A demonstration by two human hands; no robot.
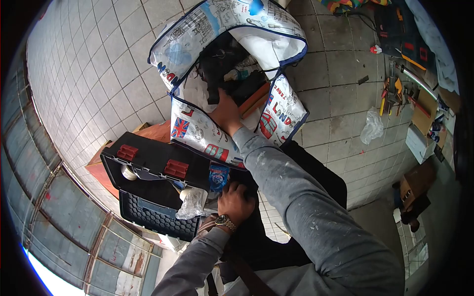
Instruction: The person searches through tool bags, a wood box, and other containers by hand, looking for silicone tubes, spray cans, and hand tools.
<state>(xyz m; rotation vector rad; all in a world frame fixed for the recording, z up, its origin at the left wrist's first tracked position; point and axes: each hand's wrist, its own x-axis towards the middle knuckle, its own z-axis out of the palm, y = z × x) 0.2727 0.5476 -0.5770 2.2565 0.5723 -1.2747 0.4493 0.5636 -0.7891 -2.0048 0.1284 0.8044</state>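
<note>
A large white bag with London prints (pixel 284 106) stands open on the tiled floor. My right hand (pixel 227 111) reaches inside it, next to dark items (pixel 215 64) and an orange-brown bar (pixel 254 100); its fingertips are hidden among the contents. My left hand (pixel 237 202), with a watch at the wrist, rests by my leg with its fingers curled; whether it holds anything is hidden. Close to it are a blue packet (pixel 218 177) and a clear plastic bag (pixel 191 203). The black toolbox (pixel 148 160) with red latches lies open to the left.
Pliers and other tools (pixel 391 93) lie on the floor at the right, near a crumpled plastic bag (pixel 372 127), a metal tube (pixel 418 82) and cardboard boxes (pixel 422 116). A dark tool bag (pixel 402 32) is at the upper right. Metal-framed panels (pixel 64 207) stand at the left.
</note>
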